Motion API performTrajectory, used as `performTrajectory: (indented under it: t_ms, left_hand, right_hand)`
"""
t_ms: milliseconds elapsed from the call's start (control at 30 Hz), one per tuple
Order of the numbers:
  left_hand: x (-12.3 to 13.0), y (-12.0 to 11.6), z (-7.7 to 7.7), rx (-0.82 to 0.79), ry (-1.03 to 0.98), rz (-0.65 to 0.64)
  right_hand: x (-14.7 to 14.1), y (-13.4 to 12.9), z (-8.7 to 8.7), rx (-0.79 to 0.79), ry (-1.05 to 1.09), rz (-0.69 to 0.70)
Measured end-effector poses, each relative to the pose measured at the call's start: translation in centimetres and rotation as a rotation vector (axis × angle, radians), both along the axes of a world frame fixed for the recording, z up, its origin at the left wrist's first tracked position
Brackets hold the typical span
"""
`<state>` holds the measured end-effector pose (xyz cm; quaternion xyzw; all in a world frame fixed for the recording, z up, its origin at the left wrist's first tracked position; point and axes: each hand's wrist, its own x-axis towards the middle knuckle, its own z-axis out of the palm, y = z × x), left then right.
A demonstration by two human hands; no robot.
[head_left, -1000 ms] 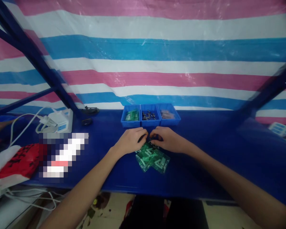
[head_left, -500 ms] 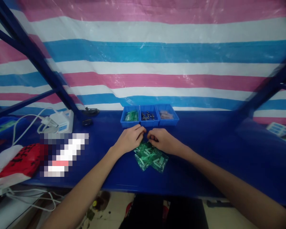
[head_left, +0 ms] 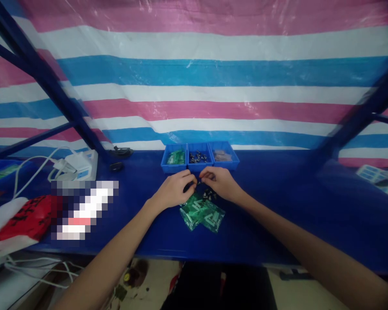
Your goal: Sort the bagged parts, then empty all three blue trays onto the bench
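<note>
My left hand (head_left: 176,188) is just in front of the blue bins, its fingers curled and thumb drawn toward the fingertips. What it pinches, if anything, is too small to make out. Close beside it, my right hand (head_left: 222,183) has thumb and forefinger pressed together, and whatever lies between them cannot be told. Below the hands, green plastic packets (head_left: 198,213) with pale strips overlap on the blue table (head_left: 252,232). A few small dark metallic parts (head_left: 209,195) lie between the packets and my right hand.
Three joined blue bins stand behind the hands: green packets (head_left: 176,157), dark metallic parts (head_left: 198,157) and pinkish pieces (head_left: 222,156). At left are a white power strip (head_left: 87,165) with cables, a black object (head_left: 116,166) and a red-and-white bag (head_left: 35,217). Blue posts flank the table.
My right hand has moved up and away from the green packets, uncovering the small metallic parts. My left hand stays nearly in place. The view has shifted slightly.
</note>
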<state>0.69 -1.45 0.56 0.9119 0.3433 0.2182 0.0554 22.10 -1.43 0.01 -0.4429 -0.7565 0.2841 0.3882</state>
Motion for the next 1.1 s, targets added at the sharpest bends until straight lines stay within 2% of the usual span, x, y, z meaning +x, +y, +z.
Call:
performTrajectory:
  t_ms: [167, 300, 433, 800, 967, 1100]
  left_hand:
    - [0.1, 0.2, -0.5, 0.048, -0.021, 0.018]
    - [0.1, 0.3, -0.5, 0.081, -0.054, 0.008]
    - [0.1, 0.3, -0.3, 0.073, -0.093, 0.017]
    - [0.4, 0.0, 0.0, 0.008, -0.154, 0.001]
    - [0.1, 0.1, -0.1, 0.025, -0.134, 0.026]
    - [0.1, 0.2, -0.1, 0.034, -0.113, 0.021]
  right_hand:
    - [-0.4, 0.1, -0.5, -0.095, 0.220, 0.031]
    - [-0.7, -0.2, -0.7, -0.118, 0.303, 0.054]
    - [-0.8, -0.4, -0.5, -0.114, 0.312, 0.044]
    - [-0.7, -0.4, -0.4, -0.241, 0.379, 0.085]
    - [-0.9, -0.6, -0.2, -0.205, 0.352, 0.079]
    - [-1.0, -0.8, 0.1, -0.136, 0.264, 0.024]
